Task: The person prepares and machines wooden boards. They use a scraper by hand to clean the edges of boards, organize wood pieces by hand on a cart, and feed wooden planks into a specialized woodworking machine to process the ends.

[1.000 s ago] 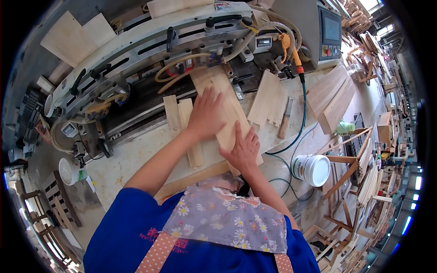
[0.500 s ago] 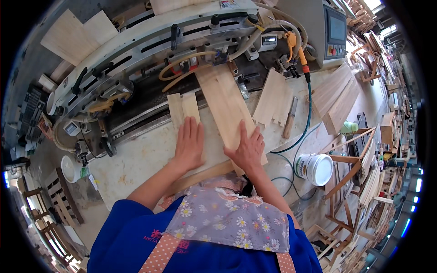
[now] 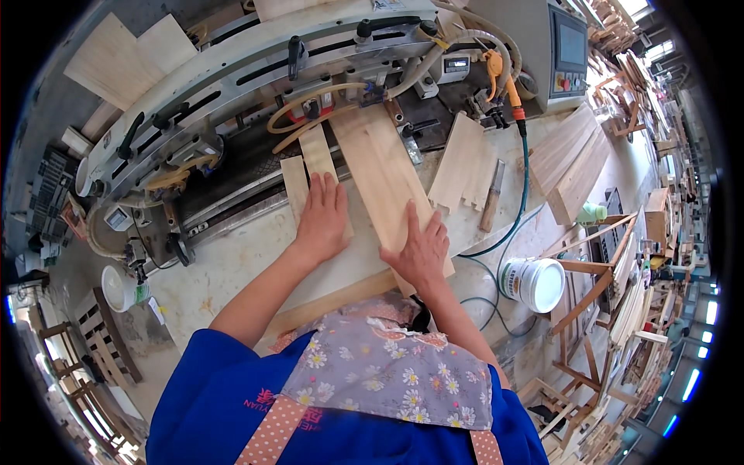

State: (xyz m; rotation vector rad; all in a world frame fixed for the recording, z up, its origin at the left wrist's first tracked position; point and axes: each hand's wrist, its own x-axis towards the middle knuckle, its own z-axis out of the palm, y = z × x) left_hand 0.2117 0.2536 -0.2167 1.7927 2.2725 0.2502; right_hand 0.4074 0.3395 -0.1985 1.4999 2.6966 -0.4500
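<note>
My left hand (image 3: 323,221) lies flat on a narrow wooden board (image 3: 318,155), its fingers stretched out. The far end of that board reaches in under the machine (image 3: 256,58), next to a hose loop. Left of it lies another narrow wooden strip (image 3: 294,184), set further back from the machine. My right hand (image 3: 421,244) rests on the near end of a wider wooden board (image 3: 380,170), fingers spread and thumb at its left edge. The wider board also runs in under the machine, and my palms hide parts of both boards.
Notched boards (image 3: 463,167) and a wooden-handled chisel-like tool (image 3: 493,198) lie to the right. An orange air gun (image 3: 494,74) hangs by a teal hose (image 3: 524,178). Thick timber (image 3: 570,159), a white bucket (image 3: 535,285) and a control panel (image 3: 570,50) stand further right.
My left hand has slid forward, pushing the narrow board under it further into the machine, past the strip on its left. My right hand and the wider board look nearly unchanged.
</note>
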